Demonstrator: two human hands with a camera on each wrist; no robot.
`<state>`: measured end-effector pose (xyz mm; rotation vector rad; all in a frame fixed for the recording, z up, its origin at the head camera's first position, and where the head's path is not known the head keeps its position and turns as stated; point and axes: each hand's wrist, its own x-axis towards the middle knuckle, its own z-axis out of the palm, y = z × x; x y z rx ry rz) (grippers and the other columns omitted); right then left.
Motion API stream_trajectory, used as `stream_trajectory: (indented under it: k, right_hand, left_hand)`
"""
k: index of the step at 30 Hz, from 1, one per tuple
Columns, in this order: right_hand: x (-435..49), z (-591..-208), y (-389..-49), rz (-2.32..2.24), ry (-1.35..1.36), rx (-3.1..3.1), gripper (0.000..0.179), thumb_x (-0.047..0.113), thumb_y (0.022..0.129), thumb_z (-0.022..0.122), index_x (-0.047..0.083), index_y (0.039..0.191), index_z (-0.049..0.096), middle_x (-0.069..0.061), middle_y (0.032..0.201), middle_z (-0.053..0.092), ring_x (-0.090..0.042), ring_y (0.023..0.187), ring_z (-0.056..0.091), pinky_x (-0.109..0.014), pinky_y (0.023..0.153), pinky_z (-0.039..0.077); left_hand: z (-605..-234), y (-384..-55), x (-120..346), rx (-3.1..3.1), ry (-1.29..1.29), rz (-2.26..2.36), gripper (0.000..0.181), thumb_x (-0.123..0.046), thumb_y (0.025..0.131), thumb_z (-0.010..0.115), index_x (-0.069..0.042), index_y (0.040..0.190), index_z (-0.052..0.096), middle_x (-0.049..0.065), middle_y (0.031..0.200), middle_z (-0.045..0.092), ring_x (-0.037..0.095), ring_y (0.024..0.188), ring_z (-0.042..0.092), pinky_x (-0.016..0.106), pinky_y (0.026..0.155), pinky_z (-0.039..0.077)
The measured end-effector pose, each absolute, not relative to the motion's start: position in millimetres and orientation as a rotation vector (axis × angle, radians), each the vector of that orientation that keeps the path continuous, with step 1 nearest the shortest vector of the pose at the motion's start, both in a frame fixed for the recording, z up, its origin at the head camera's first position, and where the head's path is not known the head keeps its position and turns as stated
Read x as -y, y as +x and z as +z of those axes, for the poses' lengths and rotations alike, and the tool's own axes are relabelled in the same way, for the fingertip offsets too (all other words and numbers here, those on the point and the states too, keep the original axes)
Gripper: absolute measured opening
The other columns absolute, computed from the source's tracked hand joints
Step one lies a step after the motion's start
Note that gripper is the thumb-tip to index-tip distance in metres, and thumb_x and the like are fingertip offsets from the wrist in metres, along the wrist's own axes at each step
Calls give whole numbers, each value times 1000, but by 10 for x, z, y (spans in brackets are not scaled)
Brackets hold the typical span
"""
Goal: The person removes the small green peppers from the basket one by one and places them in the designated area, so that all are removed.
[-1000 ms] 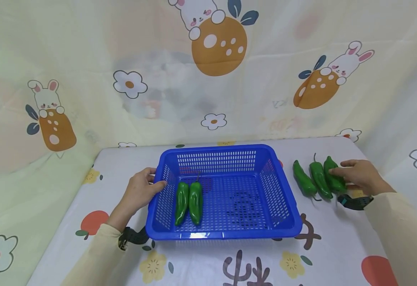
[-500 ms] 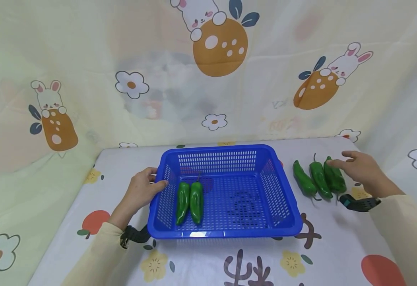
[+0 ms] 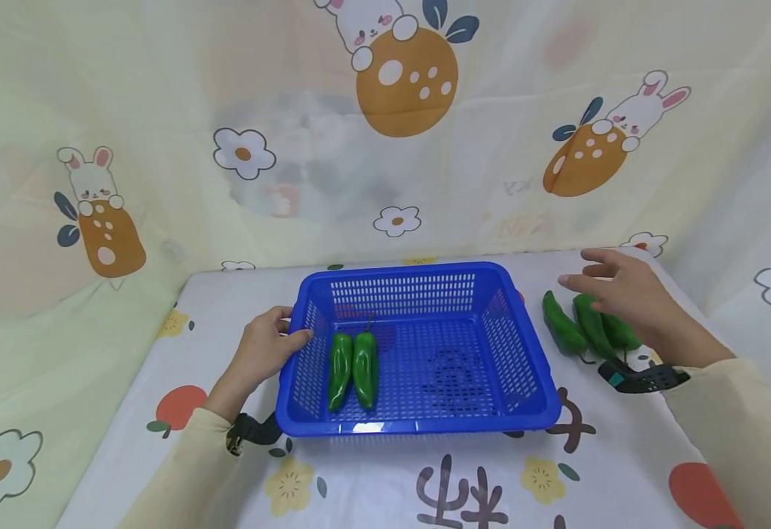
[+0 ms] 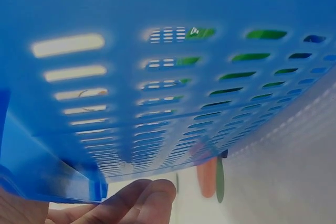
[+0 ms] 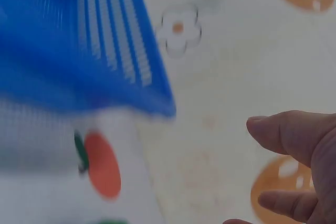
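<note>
A blue plastic basket (image 3: 418, 426) with slotted walls stands mid-table. Two green peppers (image 3: 364, 371) lie side by side in its left part. My left hand (image 3: 262, 349) grips the basket's left rim, thumb over the edge and fingers outside; the left wrist view shows those fingers below the slotted wall (image 4: 126, 150). To the right of the basket, three more green peppers (image 3: 562, 327) lie on the table. My right hand (image 3: 630, 294) hovers over the two rightmost of them and partly hides them, fingers spread and holding nothing. The right wrist view shows its thumb (image 5: 283, 132) apart from the other fingers.
A white tablecloth (image 3: 359, 485) printed with flowers and fruit covers the table. Behind it hangs a pale curtain (image 3: 306, 235) with rabbit and flower prints, which also runs along both sides. A dark strap (image 3: 646, 378) sits on the right wrist.
My right hand has moved from beside the rightmost pepper, up and to the left over the peppers. The left hand stays on the basket's rim, and the peppers have not moved.
</note>
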<state>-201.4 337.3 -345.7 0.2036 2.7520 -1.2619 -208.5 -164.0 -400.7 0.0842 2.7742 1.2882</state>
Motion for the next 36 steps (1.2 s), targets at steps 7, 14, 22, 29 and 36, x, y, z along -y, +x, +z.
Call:
stream_trajectory:
  k: [7, 14, 22, 29, 36]
  right_hand:
    - [-2801, -3307, -1946, -1357, 164, -2727, 94, 46, 100, 66, 6, 167, 15, -35, 161, 31, -55, 137, 47, -63, 107, 48]
    - [-2326, -3314, -1970, -1502, 8, -2595, 85, 36, 100, 70, 7, 165, 24, -30, 156, 40, -46, 131, 57, -54, 106, 53]
    - [-1894, -3481, -2041, -1551, -42, -2480, 77, 29, 98, 73, 4, 160, 35, -24, 147, 49, -41, 127, 60, -50, 101, 58]
    - [-1606, -3710, -2167, -1604, -18, -2362, 73, 24, 97, 73, 2, 157, 39, -24, 137, 55, -44, 128, 59, -53, 100, 58]
    - [-1350, -3802, -2259, -1622, -45, -2247, 72, 19, 95, 76, 0, 155, 41, -22, 133, 61, -44, 131, 58, -56, 98, 58]
  left_hand:
    - [-4022, -2095, 1641, -2780, 82, 1288, 56, -17, 98, 69, 10, 144, 49, 31, 120, 69, 35, 89, 77, 45, 72, 66]
    - [-4018, -2093, 1630, -2789, 81, 1298, 55, -17, 98, 69, 10, 142, 50, 31, 118, 70, 35, 87, 77, 45, 71, 66]
    - [-4008, -2074, 1614, -2784, 55, 1309, 53, -16, 99, 69, 9, 141, 52, 30, 118, 70, 34, 87, 77, 44, 70, 66]
    - [-4018, -2076, 1611, -2779, 35, 1314, 53, -17, 98, 70, 8, 142, 52, 28, 117, 71, 31, 85, 77, 43, 70, 66]
    - [-4002, -2074, 1613, -2779, 38, 1316, 54, -17, 98, 70, 9, 143, 51, 29, 118, 70, 33, 87, 77, 44, 70, 66]
